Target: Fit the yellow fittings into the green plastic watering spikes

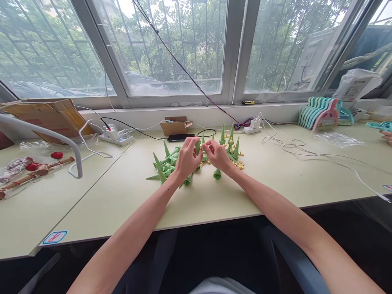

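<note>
My left hand (187,158) is closed on a green plastic cone (197,144), which stands up between its thumb and fingers. Close beside it, my right hand (219,156) is pinched, its fingertips turned toward the cone; a small yellow piece seems to be at the tips, but I cannot make it out surely. Under and left of my left hand lies a heap of green cones (159,168) and ribbed green parts. Right of my right hand, several green cones (222,134) stand upright among small yellow pieces (239,164). A green ring-shaped part (217,174) sits below my right wrist.
Behind the heap are a black phone (180,138) and a small open cardboard box (174,127). Power strips (118,138) and loose white cables (295,143) lie along the table. Hangers (320,112) stand at right, near another person's hand (386,136). A grey metal bar (58,136) juts in at left.
</note>
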Demonstrator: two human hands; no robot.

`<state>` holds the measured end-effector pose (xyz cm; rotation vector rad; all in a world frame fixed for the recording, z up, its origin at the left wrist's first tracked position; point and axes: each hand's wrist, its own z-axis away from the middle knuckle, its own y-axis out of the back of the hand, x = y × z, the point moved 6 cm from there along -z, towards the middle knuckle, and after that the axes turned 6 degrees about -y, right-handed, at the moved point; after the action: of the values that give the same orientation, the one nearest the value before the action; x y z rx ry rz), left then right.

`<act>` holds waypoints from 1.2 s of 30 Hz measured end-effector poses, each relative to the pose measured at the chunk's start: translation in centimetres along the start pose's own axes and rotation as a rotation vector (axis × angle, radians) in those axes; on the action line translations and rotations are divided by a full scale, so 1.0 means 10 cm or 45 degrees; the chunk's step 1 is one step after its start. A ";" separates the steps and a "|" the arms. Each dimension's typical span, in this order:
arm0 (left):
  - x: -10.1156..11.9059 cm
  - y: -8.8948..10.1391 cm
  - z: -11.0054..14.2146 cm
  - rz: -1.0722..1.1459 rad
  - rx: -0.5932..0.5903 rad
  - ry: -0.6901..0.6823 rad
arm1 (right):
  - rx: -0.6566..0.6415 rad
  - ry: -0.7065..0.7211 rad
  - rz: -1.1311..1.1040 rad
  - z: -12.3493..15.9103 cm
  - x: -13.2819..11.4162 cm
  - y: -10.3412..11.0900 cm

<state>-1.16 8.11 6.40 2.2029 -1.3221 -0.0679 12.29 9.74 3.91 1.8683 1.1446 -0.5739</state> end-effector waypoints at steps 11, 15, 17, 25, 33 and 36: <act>0.04 -0.01 0.01 0.003 0.000 0.002 | -0.009 0.001 -0.003 -0.01 -0.01 0.00; 0.04 -0.02 0.03 0.023 0.006 0.027 | -0.010 0.011 0.001 -0.01 0.01 -0.01; 0.04 -0.02 0.03 0.031 0.013 0.039 | -0.018 0.017 0.004 -0.01 0.00 -0.02; 0.00 -0.02 0.03 0.045 0.036 0.079 | -0.088 0.029 -0.018 0.01 -0.03 -0.05; 0.05 -0.03 0.04 0.036 0.044 0.063 | -0.074 0.018 0.011 -0.01 0.01 -0.06; 0.05 -0.04 0.04 0.047 0.035 0.076 | -0.082 0.002 0.007 -0.01 0.02 -0.07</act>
<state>-0.71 7.66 6.00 2.1850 -1.3377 0.0297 11.77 10.06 3.51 1.8165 1.1454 -0.5266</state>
